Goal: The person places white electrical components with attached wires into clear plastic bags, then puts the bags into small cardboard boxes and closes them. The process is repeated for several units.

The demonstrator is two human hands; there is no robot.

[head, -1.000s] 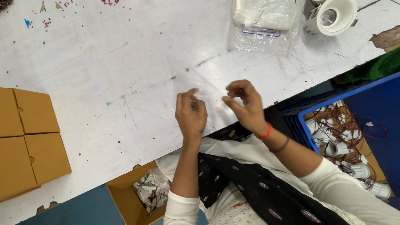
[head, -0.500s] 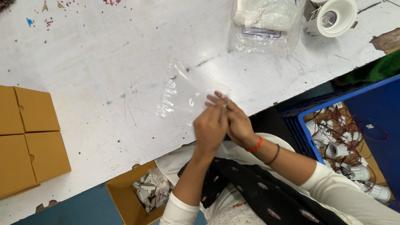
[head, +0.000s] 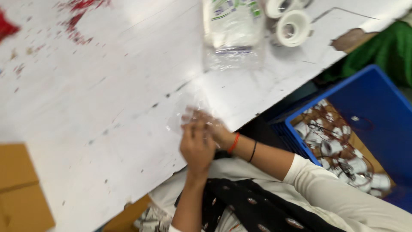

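Bagging step, judged midway: left hand and right hand close together at the white counter edge, fingers pinching a clear plastic bag (blurred), next calling for a steady hold.

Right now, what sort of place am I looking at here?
Probably a small packing or assembly workshop. A scuffed, paint-spattered white worktable holds tape rolls and a filled clear bag; a blue crate of small white wired parts stands beside it, and both hands work a clear plastic bag.
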